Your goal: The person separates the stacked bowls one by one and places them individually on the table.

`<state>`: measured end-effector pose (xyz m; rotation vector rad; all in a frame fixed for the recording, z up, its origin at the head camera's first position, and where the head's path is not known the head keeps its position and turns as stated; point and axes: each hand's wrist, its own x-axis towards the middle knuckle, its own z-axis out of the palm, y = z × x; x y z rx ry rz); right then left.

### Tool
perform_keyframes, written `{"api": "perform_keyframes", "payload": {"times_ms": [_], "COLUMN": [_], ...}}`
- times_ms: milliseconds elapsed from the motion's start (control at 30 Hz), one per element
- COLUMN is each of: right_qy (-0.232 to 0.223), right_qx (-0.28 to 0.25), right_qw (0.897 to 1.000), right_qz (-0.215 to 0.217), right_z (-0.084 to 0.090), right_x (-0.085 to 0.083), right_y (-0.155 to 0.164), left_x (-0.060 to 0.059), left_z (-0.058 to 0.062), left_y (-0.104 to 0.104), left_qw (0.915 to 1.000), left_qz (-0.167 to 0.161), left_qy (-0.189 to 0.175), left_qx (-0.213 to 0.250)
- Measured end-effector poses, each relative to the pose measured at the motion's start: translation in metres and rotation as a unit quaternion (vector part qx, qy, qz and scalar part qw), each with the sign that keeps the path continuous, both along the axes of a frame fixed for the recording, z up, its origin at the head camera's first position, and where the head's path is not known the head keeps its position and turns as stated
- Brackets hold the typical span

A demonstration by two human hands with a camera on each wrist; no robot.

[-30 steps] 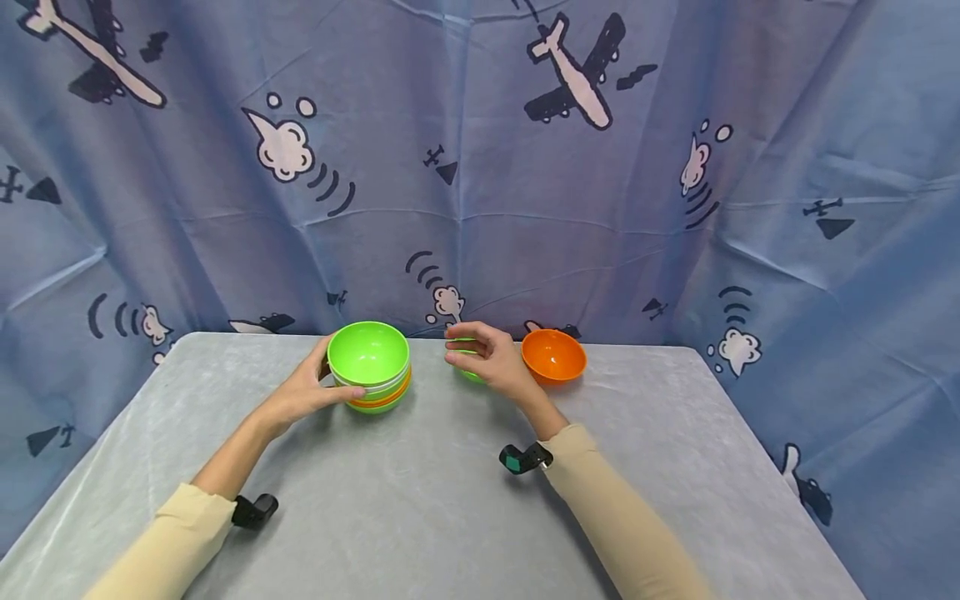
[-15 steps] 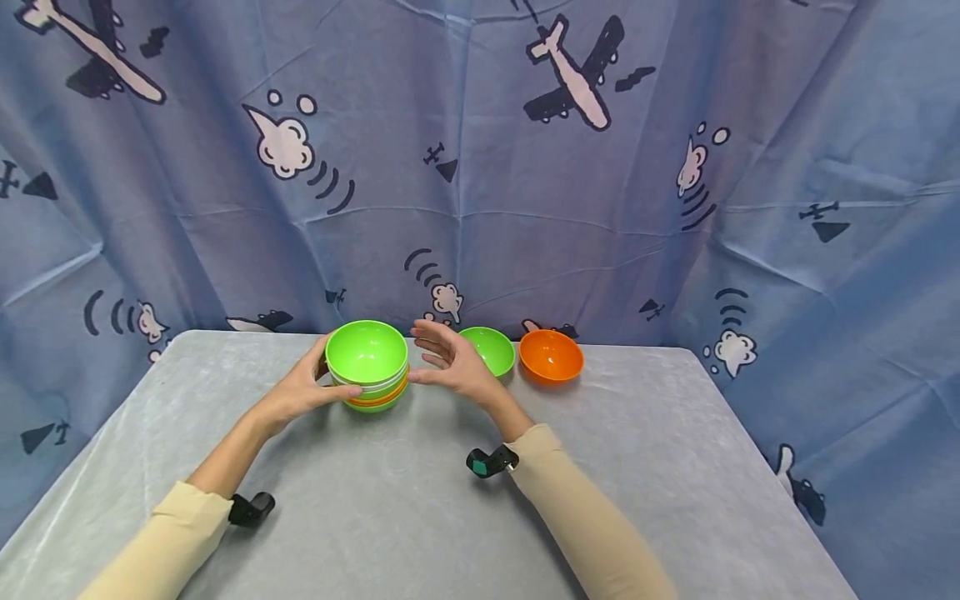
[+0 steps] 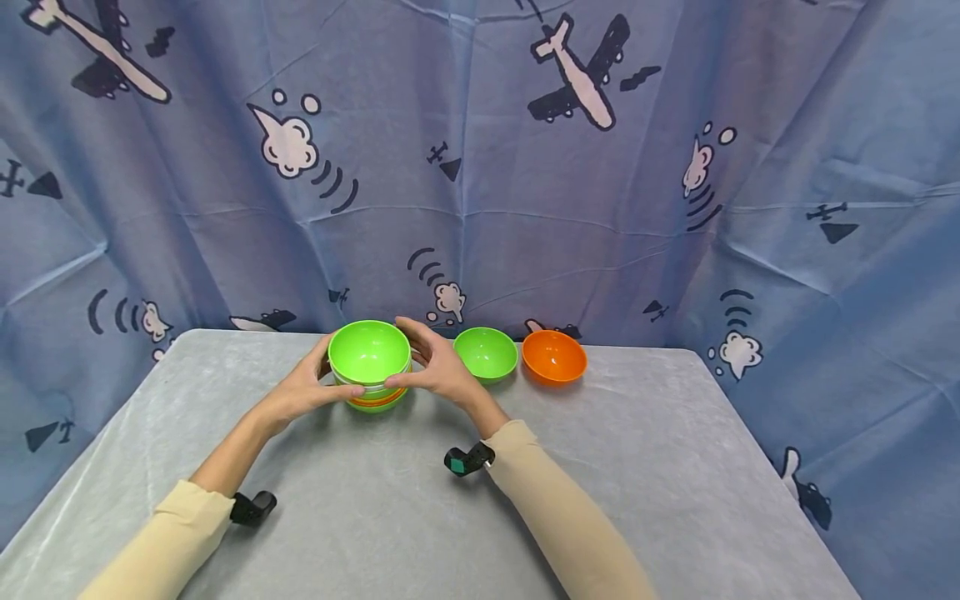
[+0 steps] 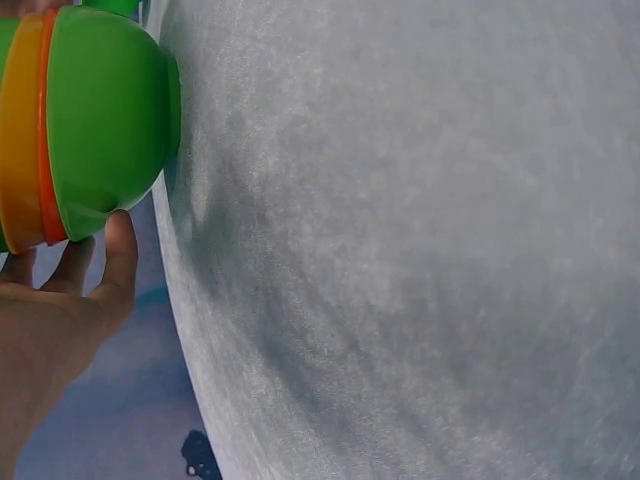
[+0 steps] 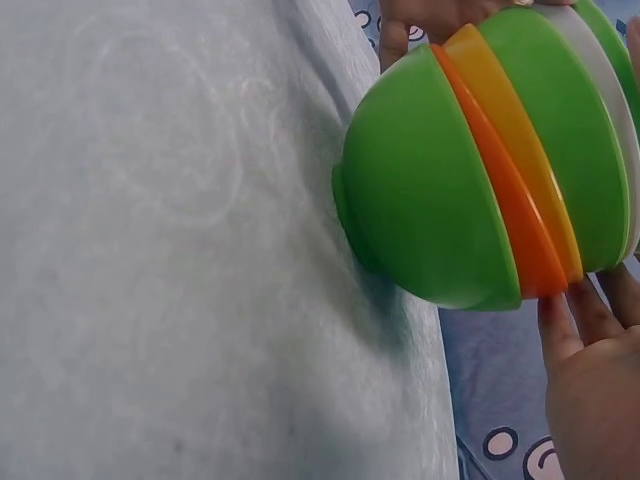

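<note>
A stack of nested bowls (image 3: 369,367), green on top with white, yellow and orange rims below, stands at the back middle of the grey table (image 3: 420,517). My left hand (image 3: 313,382) grips the stack's left side, thumb in front. My right hand (image 3: 426,364) curls round its right side, thumb low on the front. The left wrist view shows the stack (image 4: 90,130) standing on the cloth with the left hand (image 4: 60,310) against it. In the right wrist view the stack (image 5: 480,170) has my right hand (image 5: 590,370) along its rims.
A single green bowl (image 3: 486,353) and an orange bowl (image 3: 554,357) stand side by side to the right of the stack, near the table's back edge. A blue curtain (image 3: 525,208) printed with planes hangs close behind.
My right hand has left the single green bowl, which now stands on the table, and moved left to take hold of the stack's right side. The left hand has stayed on the stack.
</note>
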<state>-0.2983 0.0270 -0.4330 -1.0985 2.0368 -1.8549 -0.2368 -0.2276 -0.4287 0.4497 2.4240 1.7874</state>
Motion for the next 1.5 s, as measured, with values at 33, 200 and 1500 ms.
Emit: {"api": "perform_keyframes", "payload": {"times_ms": [33, 200, 1500], "right_qy": [0.002, 0.008, -0.025], "right_qx": [0.003, 0.009, -0.056], "right_qw": [1.000, 1.000, 0.998], "right_qz": [-0.001, 0.003, -0.013], "right_z": [0.000, 0.002, 0.039], "right_x": [0.000, -0.002, 0.012], "right_y": [-0.001, -0.005, 0.002], "left_x": [0.000, -0.001, -0.002], "left_z": [0.000, 0.001, 0.002], "left_y": [0.000, 0.000, -0.001], "left_qw": [1.0000, 1.0000, 1.0000], "left_qz": [0.000, -0.003, -0.005], "left_qy": [0.000, 0.005, -0.001], "left_qx": [0.000, 0.001, -0.003]}}
